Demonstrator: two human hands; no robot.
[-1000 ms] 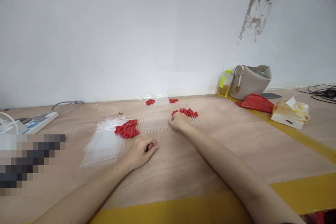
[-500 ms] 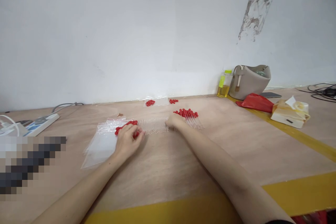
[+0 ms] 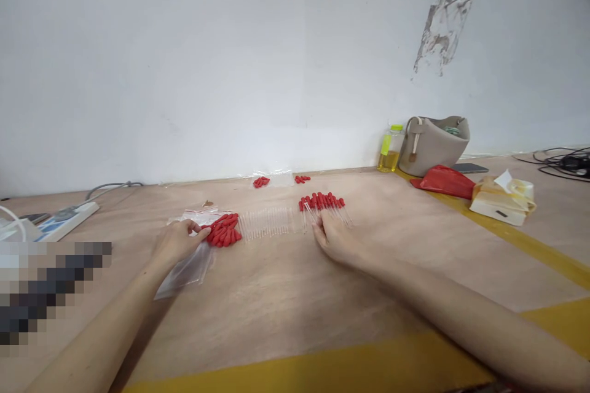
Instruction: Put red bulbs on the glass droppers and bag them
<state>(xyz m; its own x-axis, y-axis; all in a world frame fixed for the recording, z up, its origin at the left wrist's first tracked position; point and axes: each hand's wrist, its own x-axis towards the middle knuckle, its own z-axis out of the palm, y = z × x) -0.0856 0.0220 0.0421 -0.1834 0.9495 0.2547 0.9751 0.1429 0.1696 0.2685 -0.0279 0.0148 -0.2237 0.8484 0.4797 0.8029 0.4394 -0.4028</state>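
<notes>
In the head view, my left hand [image 3: 175, 241], fingertips nearly together, met loose red bulbs [image 3: 224, 230]; my right hand [image 3: 336, 239] curled at red-capped tubes [image 3: 329, 202]; either's hold I couldn't tell. Bulb-picking seemed the step, calling for a light pinch.

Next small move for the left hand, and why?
I'd probably have the left hand draw one from the pile of red, rubbery-looking bulbs. It's at the pile's left edge, and the row of thin, clear tubes beside the pile shows no red ends, unlike the red-ended clear tubes by the right hand.
</notes>
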